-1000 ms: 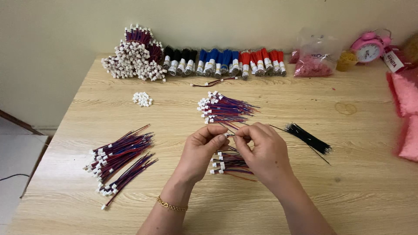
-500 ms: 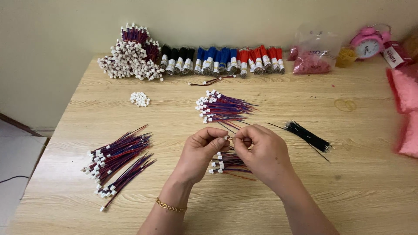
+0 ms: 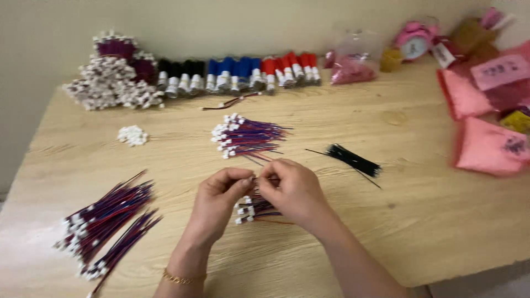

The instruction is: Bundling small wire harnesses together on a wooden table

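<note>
- Left hand (image 3: 218, 201) and right hand (image 3: 292, 190) meet, fingers pinching a small wire piece together.
- Below them, a wire bundle (image 3: 254, 208) lies on the worktop (image 3: 419, 221).
- Black wires (image 3: 353, 160) lie right of the hands.

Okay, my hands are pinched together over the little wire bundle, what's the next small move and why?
Probably press the pinched piece home, then lay it on the small bundle below: left hand and right hand meet fingertip to fingertip just above it. What they pinch is too small to tell.

Pale wooden table (image 3: 419, 221) with visible grain, pushed against a plain cream wall (image 3: 232, 22). Even, soft light; grey floor (image 3: 486, 284) lower right.
</note>
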